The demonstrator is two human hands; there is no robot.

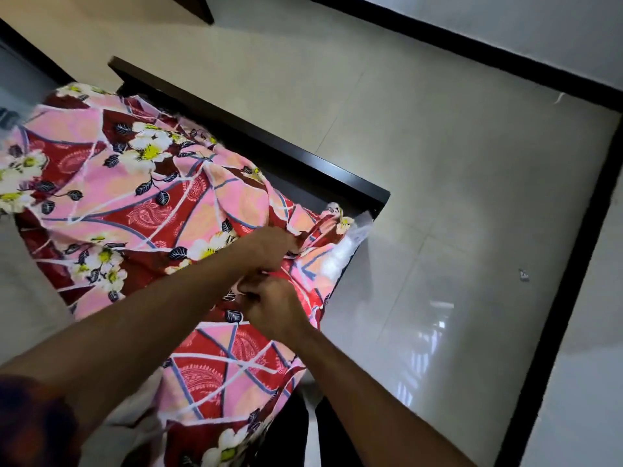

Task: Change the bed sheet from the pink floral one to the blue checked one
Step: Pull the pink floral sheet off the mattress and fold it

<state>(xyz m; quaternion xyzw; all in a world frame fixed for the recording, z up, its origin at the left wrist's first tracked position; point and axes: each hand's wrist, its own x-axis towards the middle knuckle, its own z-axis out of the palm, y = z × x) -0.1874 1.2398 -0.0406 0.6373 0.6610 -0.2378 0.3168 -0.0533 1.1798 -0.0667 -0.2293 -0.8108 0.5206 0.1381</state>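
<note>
The pink floral bed sheet (135, 203) lies rumpled and bunched over the bed, red and pink with white flowers. Near the bed's far right corner, my left hand (269, 247) grips a gathered fold of the sheet. Just below it, my right hand (273, 311) is closed on the sheet's edge. Both hands are close together, almost touching. A corner of the plastic-wrapped mattress (340, 254) shows bare beside the lifted sheet. No blue checked sheet is in view.
The dark wooden bed frame (269, 143) runs along the far side and ends in a corner at the right. Glossy pale floor tiles (455, 197) with a black border strip (573, 264) spread to the right. Pale bare mattress (30, 298) shows at the left.
</note>
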